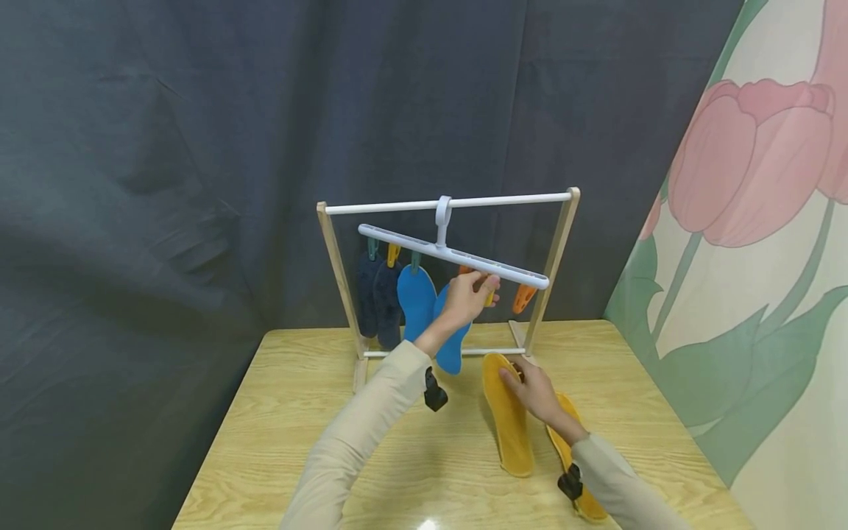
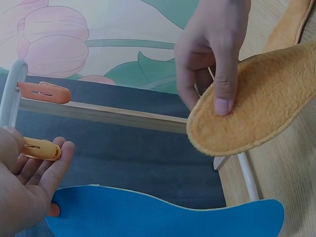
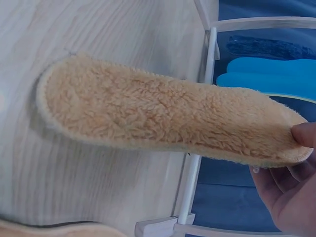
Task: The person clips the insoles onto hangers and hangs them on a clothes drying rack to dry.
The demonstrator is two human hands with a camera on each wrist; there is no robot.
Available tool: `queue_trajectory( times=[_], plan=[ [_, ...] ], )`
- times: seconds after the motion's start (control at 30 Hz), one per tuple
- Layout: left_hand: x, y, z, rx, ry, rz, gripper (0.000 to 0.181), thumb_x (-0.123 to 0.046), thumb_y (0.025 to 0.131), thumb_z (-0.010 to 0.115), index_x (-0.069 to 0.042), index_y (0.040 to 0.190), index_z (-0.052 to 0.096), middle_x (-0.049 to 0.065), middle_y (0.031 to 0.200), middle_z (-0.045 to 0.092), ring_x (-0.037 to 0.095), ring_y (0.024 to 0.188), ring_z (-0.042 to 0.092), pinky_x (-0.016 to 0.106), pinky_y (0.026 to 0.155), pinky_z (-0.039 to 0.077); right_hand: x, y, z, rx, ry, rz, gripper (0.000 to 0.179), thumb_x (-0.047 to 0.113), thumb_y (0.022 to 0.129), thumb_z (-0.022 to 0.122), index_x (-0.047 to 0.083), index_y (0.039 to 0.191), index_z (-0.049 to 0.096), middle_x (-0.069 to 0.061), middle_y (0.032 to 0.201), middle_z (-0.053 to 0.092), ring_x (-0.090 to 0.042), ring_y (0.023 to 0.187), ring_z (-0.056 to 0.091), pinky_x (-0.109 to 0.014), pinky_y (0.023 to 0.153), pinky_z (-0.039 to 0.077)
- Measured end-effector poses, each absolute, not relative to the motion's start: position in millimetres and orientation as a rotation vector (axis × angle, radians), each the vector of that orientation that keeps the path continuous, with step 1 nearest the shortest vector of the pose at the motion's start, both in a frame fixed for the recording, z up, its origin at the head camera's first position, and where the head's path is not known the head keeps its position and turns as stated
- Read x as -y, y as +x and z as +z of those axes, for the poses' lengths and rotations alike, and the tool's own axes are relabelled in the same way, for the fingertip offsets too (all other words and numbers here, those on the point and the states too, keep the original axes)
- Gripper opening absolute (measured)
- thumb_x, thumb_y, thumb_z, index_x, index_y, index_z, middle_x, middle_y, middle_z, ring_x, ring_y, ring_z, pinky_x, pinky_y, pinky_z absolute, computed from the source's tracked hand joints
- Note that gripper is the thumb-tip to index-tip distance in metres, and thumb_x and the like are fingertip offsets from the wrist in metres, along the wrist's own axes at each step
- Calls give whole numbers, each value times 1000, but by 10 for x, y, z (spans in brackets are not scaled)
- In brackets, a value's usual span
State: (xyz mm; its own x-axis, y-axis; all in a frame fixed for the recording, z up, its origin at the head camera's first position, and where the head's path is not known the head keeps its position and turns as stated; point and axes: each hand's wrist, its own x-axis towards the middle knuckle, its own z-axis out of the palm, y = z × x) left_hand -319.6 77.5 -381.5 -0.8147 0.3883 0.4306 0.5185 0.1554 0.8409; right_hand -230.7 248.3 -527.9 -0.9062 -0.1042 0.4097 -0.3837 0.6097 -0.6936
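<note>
My left hand (image 1: 466, 300) is up at the pale hanger (image 1: 404, 241), its thumb and fingers pinching a yellow clothespin (image 2: 42, 149) that hangs there. An orange clothespin (image 1: 523, 298) dangles at the hanger's right end. Lower down, my right hand (image 1: 538, 394) grips one end of a fleecy yellow insole (image 3: 148, 106), thumb on the fleece and fingers behind. That insole slants, its far end close to or on the tabletop. A second yellow insole (image 1: 589, 500) lies on the table, partly hidden under my right forearm. Beside my left hand hangs a blue insole (image 2: 163, 217).
Two dark insoles (image 1: 387, 305) and another blue insole (image 1: 415, 302) are clipped to the hanger's left half. The hanger hooks over the white bar (image 1: 510, 200) of a wooden rack (image 1: 556, 254) on the wooden table (image 1: 285, 419). A dark curtain (image 1: 199, 184) hangs behind.
</note>
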Motion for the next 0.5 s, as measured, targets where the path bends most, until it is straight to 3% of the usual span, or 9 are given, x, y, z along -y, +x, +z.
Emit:
queue_trajectory(
  times=[0.2, 0.5],
  plan=[
    [-767, -3196, -3813, 2328, -892, -1680, 29, -24, 102, 56, 3, 105, 68, 20, 98, 69, 25, 86, 71, 26, 72, 56, -2413, -2351, -5219, 2476, 370, 1160, 20, 7, 94, 68, -2, 112, 68, -12, 96, 71, -20, 75, 63, -31, 63, 49],
    [-744, -3210, -3792, 2363, -860, -1495, 29, -27, 101, 58, -2, 100, 73, 10, 87, 72, 17, 77, 67, 22, 62, 49, -2303, -2393, -5102, 2398, 378, 1188, 21, 6, 94, 67, -4, 112, 67, -13, 93, 71, -13, 68, 56, -26, 58, 46]
  ],
)
